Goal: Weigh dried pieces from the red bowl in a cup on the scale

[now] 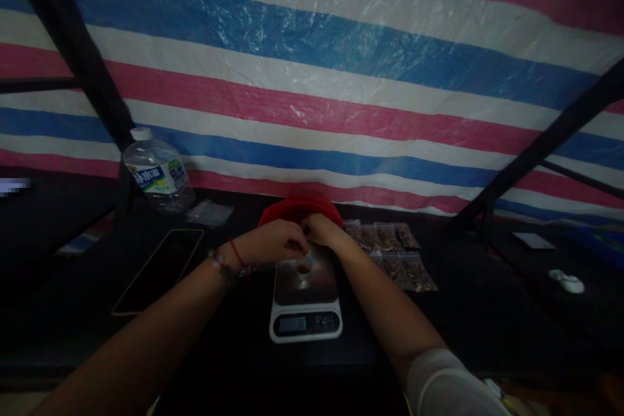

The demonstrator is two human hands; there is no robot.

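My left hand [283,242] hovers over the far part of a kitchen scale [306,292], its fingers curled together; what they pinch, if anything, is too dark to make out. Just beyond, my right hand [319,230] is at the near edge of a red container [277,209], fingers bent and closed, their tips partly hidden. The container looks like a bowl or basin, and its contents are hidden. On the scale's metal plate lies a small round item [303,269], below my left fingers. The scale's display is lit, but the digits are hard to read.
Several clear bags of brown dried pieces [390,237] lie right of the scale. To the left are a phone [158,271], a flat plastic bag [209,213] and a large clear bottle [158,172]. A white mouse [566,281] is far right. Striped sheeting [302,104] hangs behind.
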